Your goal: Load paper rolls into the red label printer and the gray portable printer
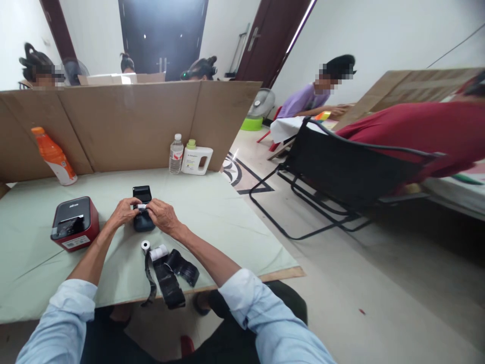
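Both hands, the left hand [122,213] and right hand [162,214], are pinching their fingers on a small black plastic printer [143,210] lying mid-desk, which looks light, hard and smooth, best held by its sides.

The table [212,212] is covered with a matt, pale green cloth that is faintly creased, and a wooden edge is shown at its front corner. The black printer [143,215] and the red printer [75,223] are made of smooth plastic, the red one glossier, while the paper rolls [153,250] look matt white beside dull black strips [170,278]. Rough brown cardboard [125,124] is stood behind, with clear and orange plastic bottles [176,154] in front of it.
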A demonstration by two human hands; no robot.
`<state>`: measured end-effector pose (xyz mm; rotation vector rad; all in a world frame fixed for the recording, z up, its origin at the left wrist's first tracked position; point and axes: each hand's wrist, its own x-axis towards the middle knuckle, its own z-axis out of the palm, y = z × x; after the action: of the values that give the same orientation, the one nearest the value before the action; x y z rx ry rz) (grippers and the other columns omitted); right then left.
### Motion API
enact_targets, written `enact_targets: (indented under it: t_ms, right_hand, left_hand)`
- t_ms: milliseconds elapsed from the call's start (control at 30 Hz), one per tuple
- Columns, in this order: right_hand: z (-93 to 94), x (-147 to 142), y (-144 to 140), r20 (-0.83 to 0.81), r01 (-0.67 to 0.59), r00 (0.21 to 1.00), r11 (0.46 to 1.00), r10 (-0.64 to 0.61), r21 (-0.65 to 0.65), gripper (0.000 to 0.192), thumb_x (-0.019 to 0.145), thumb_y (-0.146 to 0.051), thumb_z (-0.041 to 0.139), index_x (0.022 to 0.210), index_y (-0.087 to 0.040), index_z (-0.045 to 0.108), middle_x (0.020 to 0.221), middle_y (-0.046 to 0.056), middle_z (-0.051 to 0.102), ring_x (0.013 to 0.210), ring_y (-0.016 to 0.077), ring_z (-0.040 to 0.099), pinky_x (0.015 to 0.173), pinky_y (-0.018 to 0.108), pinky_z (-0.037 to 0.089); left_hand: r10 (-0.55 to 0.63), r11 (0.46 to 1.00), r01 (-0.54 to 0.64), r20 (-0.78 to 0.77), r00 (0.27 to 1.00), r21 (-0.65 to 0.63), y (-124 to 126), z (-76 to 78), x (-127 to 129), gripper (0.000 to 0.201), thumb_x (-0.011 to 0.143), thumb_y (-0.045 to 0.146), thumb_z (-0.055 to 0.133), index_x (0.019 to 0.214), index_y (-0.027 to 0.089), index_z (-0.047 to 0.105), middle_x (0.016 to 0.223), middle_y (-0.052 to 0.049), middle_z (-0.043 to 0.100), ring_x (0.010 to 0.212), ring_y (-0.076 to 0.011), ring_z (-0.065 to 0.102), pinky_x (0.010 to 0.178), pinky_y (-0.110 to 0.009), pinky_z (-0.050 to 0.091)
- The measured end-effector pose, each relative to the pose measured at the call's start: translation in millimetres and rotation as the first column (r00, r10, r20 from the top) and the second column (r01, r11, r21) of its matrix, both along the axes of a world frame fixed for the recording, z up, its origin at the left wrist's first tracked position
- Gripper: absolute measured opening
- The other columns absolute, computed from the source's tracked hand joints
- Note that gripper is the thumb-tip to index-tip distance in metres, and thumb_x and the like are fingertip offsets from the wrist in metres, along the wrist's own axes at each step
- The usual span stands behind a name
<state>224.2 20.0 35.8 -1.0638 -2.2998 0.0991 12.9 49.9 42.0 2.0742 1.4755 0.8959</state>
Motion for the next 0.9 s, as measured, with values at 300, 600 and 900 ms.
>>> enact_targets:
  t_ms: [300,600,900]
  right_hand:
    - [2.5,-2,-1,-0.010,-0.001,1.000,1.000,0.001,-0.007,0.020,0.101,-0.012,0.050,0.107,-0.020,0.068,0.108,0.009,0.067,0.102,0.0201,0.061,0.088,0.029,0.048]
    - [-3.1,-2,-2,-0.004,-0.006,1.000,1.000,0.006,-0.015,0.022,0.102,-0.014,0.049,0.109,-0.021,0.069,0.106,0.009,0.066,0.102,0.0208,0.060,0.088,0.030,0.049]
    - [-6.8,0,-6,0.005,-0.013,1.000,1.000,0.013,-0.028,0.019,0.101,-0.013,0.052,0.107,-0.020,0.068,0.108,0.009,0.068,0.104,0.0210,0.061,0.087,0.029,0.048]
  left_hand:
    - [0.008,1.000,-0.006,0.092,0.996,-0.024,2,0.4,-3,0.026,0.068,0.022,0.067,0.089,0.017,0.082,0.095,-0.007,0.082,0.089,-0.0248,0.075,0.087,-0.034,0.058]
    - [0.021,1.000,-0.019,0.101,0.995,-0.025,6,-4.4,-1,0.028,0.063,0.021,0.067,0.086,0.019,0.083,0.092,-0.005,0.082,0.091,-0.0257,0.075,0.088,-0.034,0.058]
    - [-0.051,0.998,0.052,0.050,0.997,-0.027,-10,4.8,-7,0.039,0.065,0.016,0.061,0.099,0.019,0.083,0.109,-0.008,0.081,0.100,-0.0264,0.074,0.091,-0.037,0.059]
